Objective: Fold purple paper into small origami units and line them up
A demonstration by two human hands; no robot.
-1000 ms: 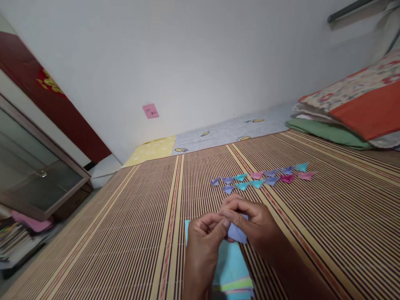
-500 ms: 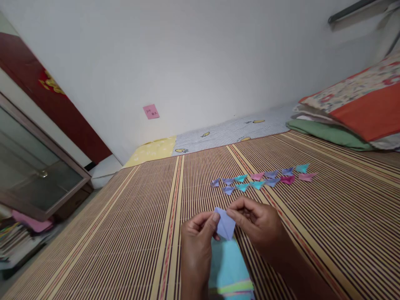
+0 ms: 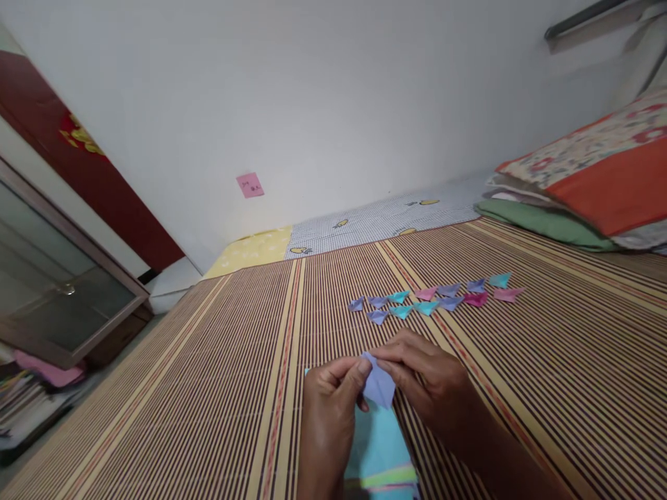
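A small piece of folded lavender paper (image 3: 380,386) is held between my two hands, above a stack of coloured paper (image 3: 383,441) with a light blue sheet on top. My left hand (image 3: 333,399) pinches the paper's left edge between thumb and fingers. At its upper right edge, my right hand (image 3: 427,375) grips it with thumb and forefinger; part of the top corner is hidden by these fingers. Beyond my hands, several small folded paper shapes (image 3: 426,307) in lavender, turquoise and pink lie in two rows.
A striped bamboo mat (image 3: 219,389) covers the surface. Folded bedding and a pillow (image 3: 604,187) lie at the right. A pink note (image 3: 250,185) is stuck to the white wall (image 3: 333,97). At the left stand a glass-fronted cabinet (image 3: 78,298) and a pile of books (image 3: 23,403).
My right hand's fingers have moved left over the top corner of the lavender paper, closer to my left thumb. The paper sits slightly lower, and the view has shifted a little.
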